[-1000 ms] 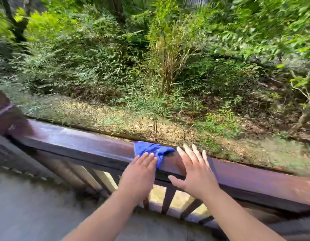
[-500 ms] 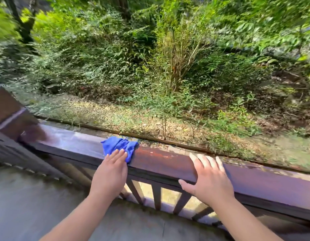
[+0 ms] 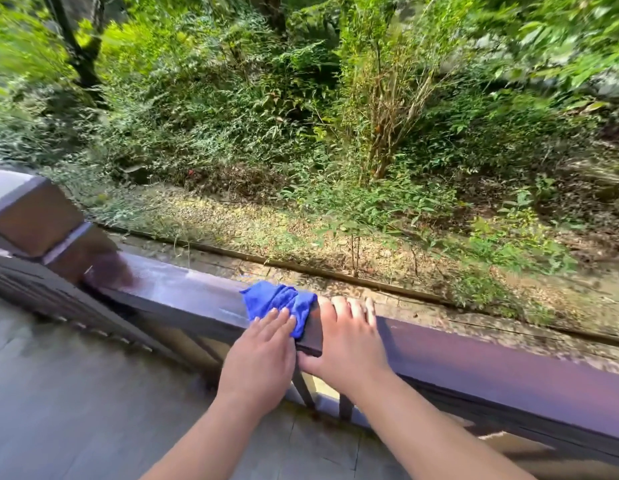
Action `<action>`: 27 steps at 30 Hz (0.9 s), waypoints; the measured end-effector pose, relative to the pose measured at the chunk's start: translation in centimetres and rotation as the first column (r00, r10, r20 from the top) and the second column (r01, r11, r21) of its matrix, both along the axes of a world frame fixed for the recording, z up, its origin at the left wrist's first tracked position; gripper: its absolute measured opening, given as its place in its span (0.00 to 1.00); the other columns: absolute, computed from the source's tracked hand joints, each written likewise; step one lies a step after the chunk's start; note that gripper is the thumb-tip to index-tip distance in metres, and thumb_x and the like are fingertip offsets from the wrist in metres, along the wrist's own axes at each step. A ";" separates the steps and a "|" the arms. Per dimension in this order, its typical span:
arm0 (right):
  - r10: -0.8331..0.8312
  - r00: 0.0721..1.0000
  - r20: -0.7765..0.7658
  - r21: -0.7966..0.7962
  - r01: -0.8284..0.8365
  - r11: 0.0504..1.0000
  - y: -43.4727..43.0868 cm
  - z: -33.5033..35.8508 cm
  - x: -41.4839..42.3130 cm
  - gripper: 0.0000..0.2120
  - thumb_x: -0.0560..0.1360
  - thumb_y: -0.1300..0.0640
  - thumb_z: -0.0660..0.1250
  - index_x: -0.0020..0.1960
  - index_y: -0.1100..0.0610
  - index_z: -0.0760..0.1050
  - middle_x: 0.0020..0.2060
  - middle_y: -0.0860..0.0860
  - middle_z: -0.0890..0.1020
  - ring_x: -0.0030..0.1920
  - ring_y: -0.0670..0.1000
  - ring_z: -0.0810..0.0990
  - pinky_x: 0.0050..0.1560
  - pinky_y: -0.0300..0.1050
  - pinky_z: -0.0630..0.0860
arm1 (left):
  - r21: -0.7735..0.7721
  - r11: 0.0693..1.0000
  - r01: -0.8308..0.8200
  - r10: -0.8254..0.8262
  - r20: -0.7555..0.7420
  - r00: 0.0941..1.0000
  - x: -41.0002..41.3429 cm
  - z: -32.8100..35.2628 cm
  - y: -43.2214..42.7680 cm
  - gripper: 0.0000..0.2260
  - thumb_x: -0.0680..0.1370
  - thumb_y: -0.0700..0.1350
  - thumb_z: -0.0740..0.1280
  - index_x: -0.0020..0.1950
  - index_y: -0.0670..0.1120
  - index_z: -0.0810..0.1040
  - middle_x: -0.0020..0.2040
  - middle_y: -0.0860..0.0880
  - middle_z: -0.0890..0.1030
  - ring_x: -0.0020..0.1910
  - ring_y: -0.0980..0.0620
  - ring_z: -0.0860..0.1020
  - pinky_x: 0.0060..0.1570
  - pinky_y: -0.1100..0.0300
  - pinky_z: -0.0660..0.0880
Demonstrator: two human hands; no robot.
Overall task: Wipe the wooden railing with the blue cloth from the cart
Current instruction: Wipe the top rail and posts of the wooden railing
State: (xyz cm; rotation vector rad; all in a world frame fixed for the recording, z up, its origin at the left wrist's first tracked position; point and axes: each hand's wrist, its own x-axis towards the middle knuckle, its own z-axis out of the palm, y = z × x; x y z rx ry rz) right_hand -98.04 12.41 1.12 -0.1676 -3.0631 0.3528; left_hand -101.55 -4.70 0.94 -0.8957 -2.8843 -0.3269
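The dark brown wooden railing (image 3: 491,362) runs from the left post down to the right across the view. A crumpled blue cloth (image 3: 273,301) lies on its top surface. My left hand (image 3: 259,358) presses flat on the cloth's near part, fingers together. My right hand (image 3: 346,341) sits just to the right of the cloth, fingers draped over the rail's top and thumb hooked under its front edge. The two hands almost touch. Left of the cloth the rail top looks shiny.
A square wooden post (image 3: 31,216) ends the rail at the left. Balusters (image 3: 306,389) stand below the rail. A grey deck floor (image 3: 76,393) lies under my arms. Beyond the rail are a gravel strip and dense green bushes.
My left hand slid the cloth left along the rail, away from my right hand. Now the cloth and left hand are beside my right hand again, nearer the post than a second ago.
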 end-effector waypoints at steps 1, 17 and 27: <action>-0.008 1.000 -0.004 0.012 0.008 1.000 -0.9 -0.2 -0.5 0.47 0.65 0.25 0.61 0.73 0.57 0.66 0.68 0.57 0.75 0.70 0.63 0.70 0.77 0.69 0.57 | -0.013 0.999 0.046 -0.046 0.002 0.999 -0.4 -0.2 -0.4 0.21 0.78 0.48 0.56 0.65 0.42 0.79 0.66 0.45 0.79 0.68 0.47 0.74 0.69 0.49 0.67; -0.097 0.994 -0.055 0.094 0.102 0.990 -15.3 -1.6 -10.7 0.50 0.65 0.22 0.61 0.78 0.50 0.60 0.71 0.54 0.72 0.73 0.61 0.68 0.78 0.68 0.55 | 0.076 0.982 0.173 -0.172 -0.016 0.985 -15.5 -1.4 -20.8 0.19 0.78 0.48 0.58 0.67 0.48 0.78 0.69 0.52 0.77 0.70 0.54 0.71 0.71 0.49 0.65; -0.131 0.991 -0.019 0.137 0.132 0.982 -17.2 -2.2 -12.0 0.47 0.67 0.20 0.59 0.76 0.49 0.61 0.69 0.51 0.74 0.71 0.60 0.70 0.77 0.65 0.60 | -0.069 0.996 -0.062 0.058 -0.054 0.997 -23.0 -0.4 -32.3 0.24 0.76 0.46 0.52 0.66 0.39 0.77 0.66 0.42 0.78 0.66 0.44 0.76 0.65 0.42 0.71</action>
